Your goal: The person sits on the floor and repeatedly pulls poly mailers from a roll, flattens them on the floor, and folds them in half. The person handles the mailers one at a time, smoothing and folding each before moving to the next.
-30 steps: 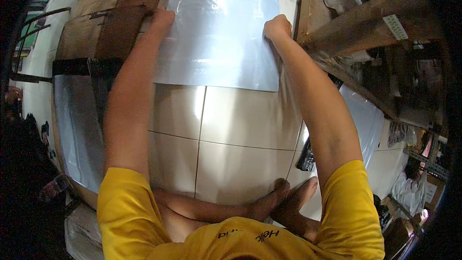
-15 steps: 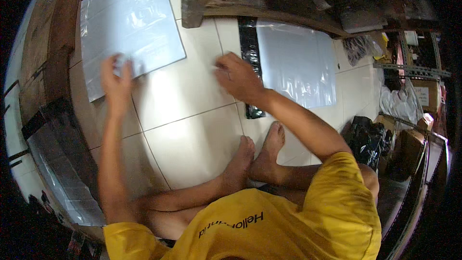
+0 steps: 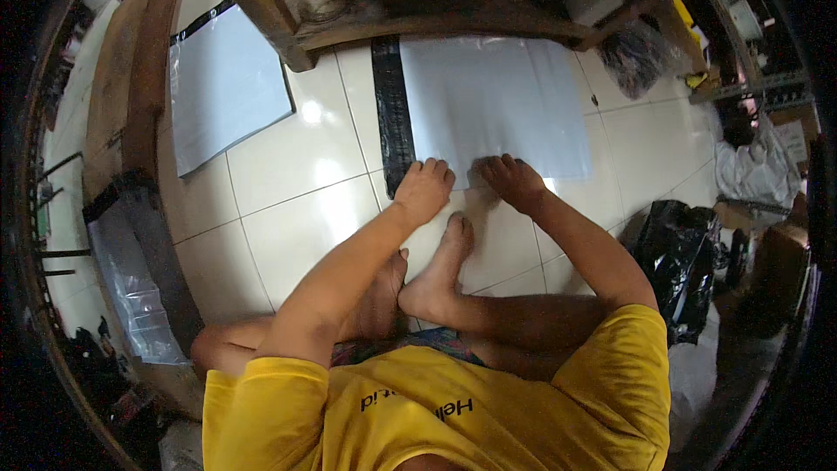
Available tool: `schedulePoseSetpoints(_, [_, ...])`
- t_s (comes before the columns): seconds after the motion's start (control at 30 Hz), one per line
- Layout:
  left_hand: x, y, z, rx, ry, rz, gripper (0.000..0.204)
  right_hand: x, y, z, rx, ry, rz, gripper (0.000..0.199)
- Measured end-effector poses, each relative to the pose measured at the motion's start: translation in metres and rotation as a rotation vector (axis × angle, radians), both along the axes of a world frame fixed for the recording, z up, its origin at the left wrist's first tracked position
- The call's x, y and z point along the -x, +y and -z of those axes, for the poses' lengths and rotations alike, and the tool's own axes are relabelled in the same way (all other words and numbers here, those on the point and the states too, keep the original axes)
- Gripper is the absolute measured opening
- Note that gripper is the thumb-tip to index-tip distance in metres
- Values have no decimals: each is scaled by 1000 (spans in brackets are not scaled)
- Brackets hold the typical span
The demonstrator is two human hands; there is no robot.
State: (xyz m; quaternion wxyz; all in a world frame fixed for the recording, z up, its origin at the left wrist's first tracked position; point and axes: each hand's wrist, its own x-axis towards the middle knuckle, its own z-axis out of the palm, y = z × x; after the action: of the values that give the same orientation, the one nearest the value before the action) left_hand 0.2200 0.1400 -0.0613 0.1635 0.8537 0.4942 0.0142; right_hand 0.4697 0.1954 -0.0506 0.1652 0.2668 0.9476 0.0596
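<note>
A flat white plastic mailing bag [image 3: 497, 105] with a black band along its left side lies on the tiled floor in front of me. At its near edge, close to the black band, my left hand [image 3: 425, 187] is closed with curled fingers on the plastic. Further right on the same edge is my right hand [image 3: 514, 183], its fingers bent down onto the bag; the fingertips of both hands are partly hidden. Another white mailing bag [image 3: 228, 87] with a black strip lies at the far left, apart from my hands.
A low wooden bench [image 3: 436, 30] stands over the bag's far edge. To the left runs a long wooden beam [image 3: 139, 122] with a grey-and-black plastic bag [image 3: 144, 296] on it. A black plastic bag [image 3: 676, 253] and metal shelving [image 3: 741, 87] are on the right.
My left hand has left the area by the far-left bag and moved right to the front bag. My right hand has come to that bag's near edge. The view has shifted.
</note>
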Motion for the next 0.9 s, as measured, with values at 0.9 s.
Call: schedulePoseSetpoints(0.9, [-17, 22, -3, -43, 241, 86, 39, 16, 0, 33, 32, 423, 370, 20])
